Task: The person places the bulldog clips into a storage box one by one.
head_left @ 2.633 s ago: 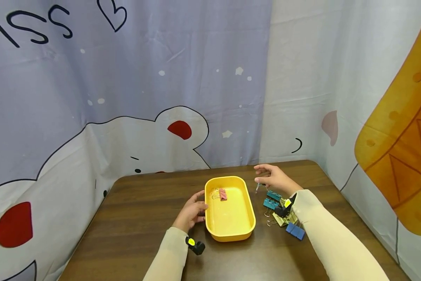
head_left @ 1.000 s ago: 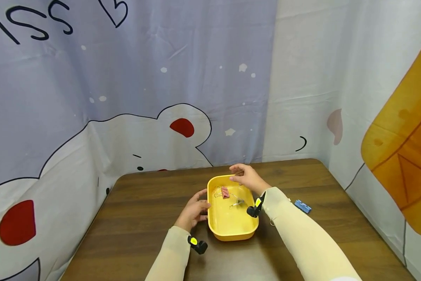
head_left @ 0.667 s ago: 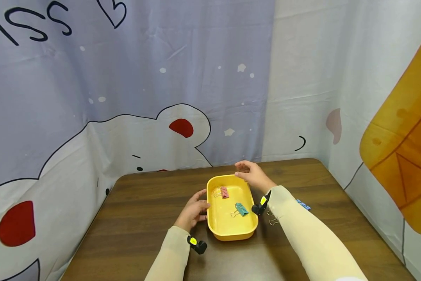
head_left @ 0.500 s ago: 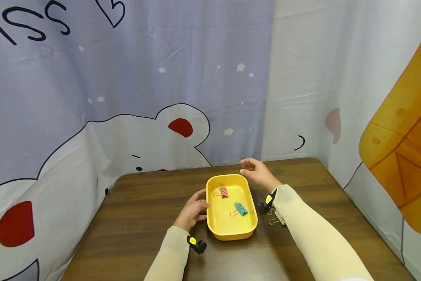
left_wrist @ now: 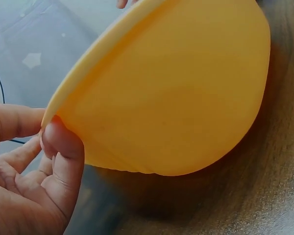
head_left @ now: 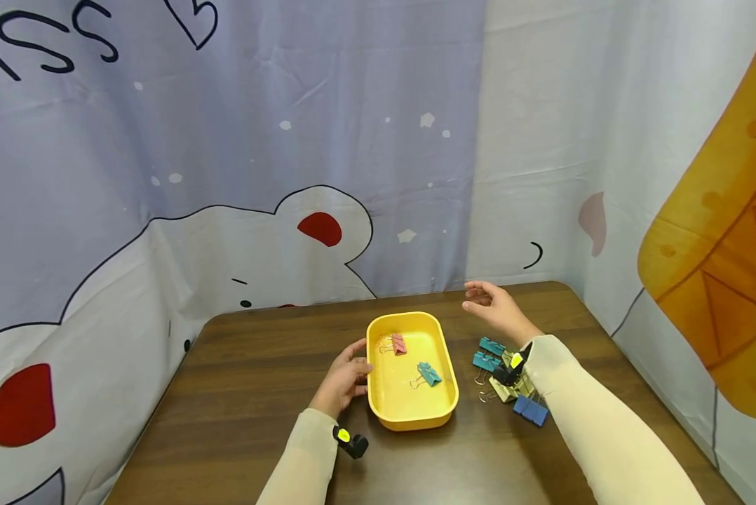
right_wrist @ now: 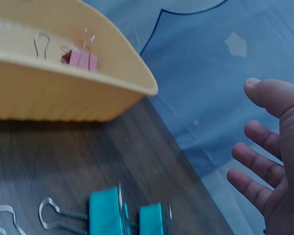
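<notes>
My left hand (head_left: 343, 379) grips the left rim of a yellow plastic tray (head_left: 412, 422). In the left wrist view the thumb and fingers (left_wrist: 63, 139) pinch that rim from both sides. Inside the tray lie a pink binder clip (head_left: 399, 344) and a teal binder clip (head_left: 429, 374), apart from each other. My right hand (head_left: 498, 308) hovers beyond the tray's right side, holding nothing, its fingers loosely spread in the right wrist view. Nearest to it on the table are teal binder clips (head_left: 487, 362), with yellow binder clips (head_left: 503, 390) and a blue binder clip (head_left: 530, 411) closer to me.
The brown wooden table (head_left: 258, 393) carries the tray and the clip pile. A printed curtain (head_left: 416, 175) hangs behind it and along the right side. My right wrist and its camera (head_left: 509, 372) partly cover the pile.
My right hand brought a teal binder clip from the pile over the tray and let it go there. It has since moved back right, above the pile. The left hand kept its hold.
</notes>
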`<state>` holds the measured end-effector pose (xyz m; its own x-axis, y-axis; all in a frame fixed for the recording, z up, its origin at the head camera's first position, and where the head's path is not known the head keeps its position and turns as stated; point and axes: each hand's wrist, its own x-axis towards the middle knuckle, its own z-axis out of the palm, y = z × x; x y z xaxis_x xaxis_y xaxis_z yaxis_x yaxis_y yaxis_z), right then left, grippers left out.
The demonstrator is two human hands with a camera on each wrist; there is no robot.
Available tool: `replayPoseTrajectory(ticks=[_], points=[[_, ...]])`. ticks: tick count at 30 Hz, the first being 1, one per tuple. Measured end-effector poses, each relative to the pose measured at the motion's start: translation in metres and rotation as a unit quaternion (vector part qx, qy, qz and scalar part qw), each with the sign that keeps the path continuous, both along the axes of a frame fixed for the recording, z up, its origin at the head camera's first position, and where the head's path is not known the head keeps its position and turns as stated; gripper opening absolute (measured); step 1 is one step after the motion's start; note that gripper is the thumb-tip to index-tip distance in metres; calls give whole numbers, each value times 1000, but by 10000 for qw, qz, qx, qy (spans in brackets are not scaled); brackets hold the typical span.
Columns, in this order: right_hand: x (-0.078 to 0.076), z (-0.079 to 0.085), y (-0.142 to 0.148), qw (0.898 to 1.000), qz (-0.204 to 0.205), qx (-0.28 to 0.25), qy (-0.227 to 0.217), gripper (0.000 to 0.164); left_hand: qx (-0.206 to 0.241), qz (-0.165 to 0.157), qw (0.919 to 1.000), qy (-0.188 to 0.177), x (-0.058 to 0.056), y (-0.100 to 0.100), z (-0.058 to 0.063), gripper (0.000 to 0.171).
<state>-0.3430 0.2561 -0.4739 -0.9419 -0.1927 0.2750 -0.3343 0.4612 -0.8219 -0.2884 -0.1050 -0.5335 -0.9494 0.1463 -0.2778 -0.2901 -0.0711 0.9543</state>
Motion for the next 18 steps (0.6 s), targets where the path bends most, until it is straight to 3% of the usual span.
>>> replayPoseTrajectory(ticks=[10, 18], points=[[21, -9, 41, 9997, -208, -31, -153, 55, 227, 141, 9996, 113, 0, 0, -9, 63], [39, -27, 79, 9985, -472, 104, -259, 59, 288, 221, 9993, 100, 1, 1, -9, 63]])
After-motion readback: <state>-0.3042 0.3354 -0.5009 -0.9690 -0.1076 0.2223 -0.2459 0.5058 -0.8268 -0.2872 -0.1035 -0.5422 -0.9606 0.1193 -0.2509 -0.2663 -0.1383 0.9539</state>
